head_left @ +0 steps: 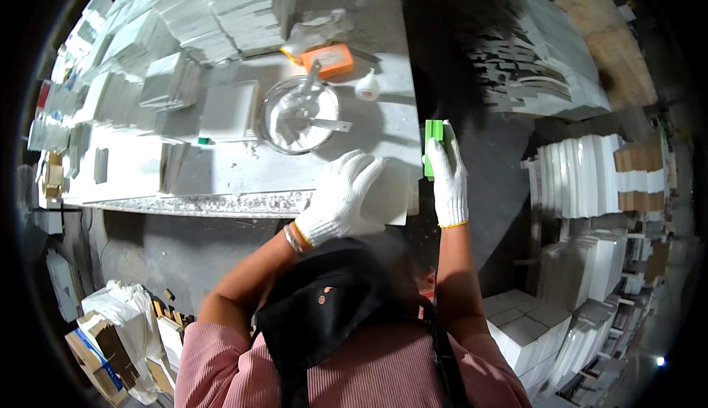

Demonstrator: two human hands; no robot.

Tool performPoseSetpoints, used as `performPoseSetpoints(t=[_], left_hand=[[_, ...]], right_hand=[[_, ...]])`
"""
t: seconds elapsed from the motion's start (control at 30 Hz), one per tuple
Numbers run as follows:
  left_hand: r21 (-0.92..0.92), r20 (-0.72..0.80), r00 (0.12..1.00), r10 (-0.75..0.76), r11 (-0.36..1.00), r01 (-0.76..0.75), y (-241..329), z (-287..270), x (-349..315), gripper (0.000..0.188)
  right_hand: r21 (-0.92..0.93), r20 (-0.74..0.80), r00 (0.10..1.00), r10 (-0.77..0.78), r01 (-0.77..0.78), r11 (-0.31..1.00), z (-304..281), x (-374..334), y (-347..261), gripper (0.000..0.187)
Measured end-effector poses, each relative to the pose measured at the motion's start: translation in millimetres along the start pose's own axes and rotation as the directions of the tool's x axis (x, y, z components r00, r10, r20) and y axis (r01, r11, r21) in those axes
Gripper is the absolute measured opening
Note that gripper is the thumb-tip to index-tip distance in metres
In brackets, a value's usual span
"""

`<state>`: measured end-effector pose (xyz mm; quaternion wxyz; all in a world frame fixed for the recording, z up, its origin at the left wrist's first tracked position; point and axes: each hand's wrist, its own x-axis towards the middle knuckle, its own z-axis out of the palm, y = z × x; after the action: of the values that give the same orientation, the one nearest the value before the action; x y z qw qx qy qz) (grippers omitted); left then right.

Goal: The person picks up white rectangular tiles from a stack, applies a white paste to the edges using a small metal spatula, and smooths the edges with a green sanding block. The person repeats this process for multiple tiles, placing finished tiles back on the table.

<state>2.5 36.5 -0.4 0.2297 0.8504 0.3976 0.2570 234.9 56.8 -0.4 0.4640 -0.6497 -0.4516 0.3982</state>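
Observation:
My left hand (341, 195), in a white knitted glove, holds a white square tile (389, 195) at the front right corner of the table, fingers over its left side and thumb near its front edge. Just off the table's right edge, my gloved right hand (450, 187) is closed on a bright green block (434, 146); its fingers are partly hidden. Beyond my left hand stands a round metal bowl (267, 124) of white paste, with a scraper (332, 125) and another flat-bladed tool (310, 77) in it.
A small white squeeze bottle (367, 85) and an orange box (328, 60) stand behind the bowl. Stacked white tiles (231, 110) and taller piles (228, 9) fill the table's left and back. More stacks (579, 175) stand on the right, with white boxes (527, 327) lower down.

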Motion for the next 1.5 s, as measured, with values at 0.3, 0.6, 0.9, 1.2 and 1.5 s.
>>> performPoseSetpoints(t=[0.3, 0.6, 0.9, 1.2, 1.5], left_hand=[[0.006, -0.304, 0.951, 0.056, 0.998, -0.057, -4.7, -24.3, -34.2, 0.105], [0.084, -0.238, 0.961, 0.145, 0.988, -0.128, 32.7, -18.3, -1.0, 0.099], [0.085, -0.314, 0.918, 0.240, 0.971, -0.225, 42.5, -2.2, 15.3, 0.100], [0.223, -0.039, 0.950, 0.310, 0.929, -0.294, 48.9, -13.6, 45.7, 0.100], [-0.173, -0.159, 0.987, -0.004, 0.985, -0.024, 29.2, 6.0, 17.2, 0.065]], right_hand=[[-0.406, 0.015, 0.919, -0.395, 0.366, 0.837, 23.5, -28.7, -34.1, 0.055], [-0.447, 0.052, 0.895, -0.443, 0.418, 0.791, 8.0, -35.9, -48.9, 0.041], [0.253, 0.263, 0.955, 0.137, -0.205, 0.946, -23.1, -85.9, -43.8, 0.045], [0.416, 0.020, 0.997, 0.074, -0.075, 0.906, -44.8, -91.8, -31.8, 0.026], [0.556, -0.123, 0.988, 0.097, -0.012, 0.831, -72.1, -101.9, -28.0, 0.018]])
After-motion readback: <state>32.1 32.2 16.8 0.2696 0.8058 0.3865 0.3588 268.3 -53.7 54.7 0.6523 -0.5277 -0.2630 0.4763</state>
